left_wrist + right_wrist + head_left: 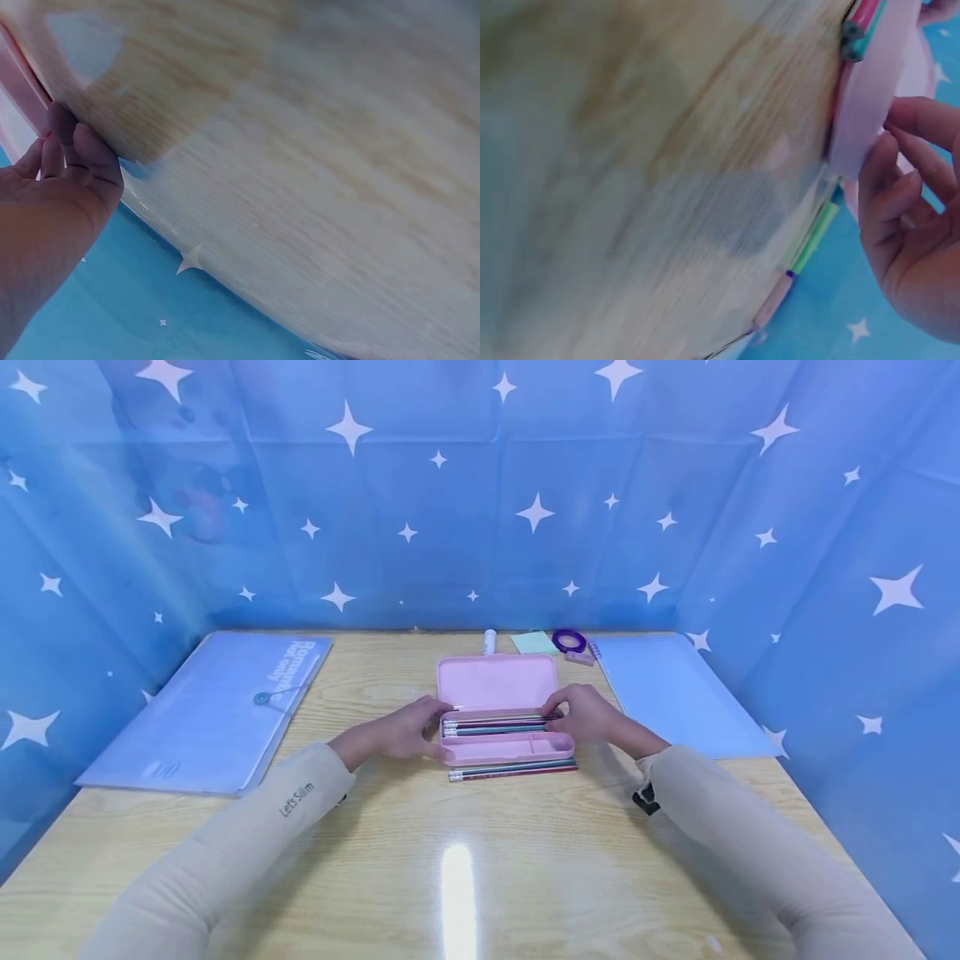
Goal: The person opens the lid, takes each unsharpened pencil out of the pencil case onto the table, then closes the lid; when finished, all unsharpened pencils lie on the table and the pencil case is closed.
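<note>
A pink pencil case lies open on the table, its lid tipped back. Several pencils fill its rear compartment, eraser ends to the left. My left hand holds the case's left end, thumb at the front corner and fingers at the back. At the right end, my right hand has bent fingers reaching over the wall and pinches the pencils' tips; their exact contact is partly hidden. More pencils lie on the table along the front of the case. The right wrist view shows the case's pink wall beside the fingers.
A translucent folder lies at the left, a pale blue notebook at the right. Behind the case are a white tube, green sticky notes, a purple tape roll and a pinkish eraser. Starry blue cloth surrounds the table.
</note>
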The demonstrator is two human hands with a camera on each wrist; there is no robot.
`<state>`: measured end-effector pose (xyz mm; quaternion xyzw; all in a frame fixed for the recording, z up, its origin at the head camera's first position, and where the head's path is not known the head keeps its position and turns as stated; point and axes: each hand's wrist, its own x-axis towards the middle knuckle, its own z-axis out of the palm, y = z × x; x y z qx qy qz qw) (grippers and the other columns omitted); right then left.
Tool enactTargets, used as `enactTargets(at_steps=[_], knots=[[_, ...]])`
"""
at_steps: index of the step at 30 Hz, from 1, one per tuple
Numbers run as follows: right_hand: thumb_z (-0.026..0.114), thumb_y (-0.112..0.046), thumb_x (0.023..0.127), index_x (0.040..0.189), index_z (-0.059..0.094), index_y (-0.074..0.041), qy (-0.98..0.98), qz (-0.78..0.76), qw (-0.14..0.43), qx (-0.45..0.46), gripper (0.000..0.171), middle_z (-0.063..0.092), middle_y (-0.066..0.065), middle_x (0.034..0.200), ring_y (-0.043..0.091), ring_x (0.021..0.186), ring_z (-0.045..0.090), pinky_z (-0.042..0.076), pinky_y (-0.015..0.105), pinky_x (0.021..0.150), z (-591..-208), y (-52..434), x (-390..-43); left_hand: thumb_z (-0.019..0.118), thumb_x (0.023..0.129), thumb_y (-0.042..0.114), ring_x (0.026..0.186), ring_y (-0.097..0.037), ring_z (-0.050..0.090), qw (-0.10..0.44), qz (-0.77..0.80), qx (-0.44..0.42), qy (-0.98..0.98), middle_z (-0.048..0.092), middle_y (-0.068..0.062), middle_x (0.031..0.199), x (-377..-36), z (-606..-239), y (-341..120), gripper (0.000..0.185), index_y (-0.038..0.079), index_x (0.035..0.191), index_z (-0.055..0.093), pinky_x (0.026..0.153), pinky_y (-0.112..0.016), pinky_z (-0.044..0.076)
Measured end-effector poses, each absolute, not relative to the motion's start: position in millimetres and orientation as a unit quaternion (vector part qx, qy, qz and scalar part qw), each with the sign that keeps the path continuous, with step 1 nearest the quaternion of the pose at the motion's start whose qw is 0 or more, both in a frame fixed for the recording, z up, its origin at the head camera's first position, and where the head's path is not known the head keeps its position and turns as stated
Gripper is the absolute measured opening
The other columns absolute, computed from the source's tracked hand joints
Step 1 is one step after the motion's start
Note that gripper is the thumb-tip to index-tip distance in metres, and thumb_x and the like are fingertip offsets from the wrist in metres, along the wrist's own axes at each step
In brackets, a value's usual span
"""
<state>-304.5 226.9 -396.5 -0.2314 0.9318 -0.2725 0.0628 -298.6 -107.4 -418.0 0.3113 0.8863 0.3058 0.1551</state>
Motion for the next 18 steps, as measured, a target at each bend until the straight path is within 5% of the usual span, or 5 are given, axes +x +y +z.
enactTargets(at_steps=[5,18], knots=[[0.078,-0.003,0.083,0.096,0.079,-0.006,0.930,-0.261,0.071,-0.248,0.014,0.074,0.005,0.096,0.024,0.094,0.065,0.051,0.043,0.085,-400,227,-314,0.082,0.079,0.043,0.104,-0.022,0.044,0.155,0.308,0.312,0.885,0.047,-0.009,0.120,-298,-417,-107,0.090,0.000,0.146,0.040,0.087,-0.034,0.041],[0.072,-0.006,0.090,0.095,0.077,-0.007,0.912,-0.275,0.081,-0.295,0.007,0.072,0.001,0.093,0.017,0.070,0.052,0.044,0.032,0.065,-397,237,-312,0.081,0.081,0.040,0.103,-0.021,0.045,0.157,0.310,0.313,0.884,0.047,-0.010,0.122,-299,-419,-108,0.089,-0.001,0.147,0.038,0.088,-0.034,0.043]])
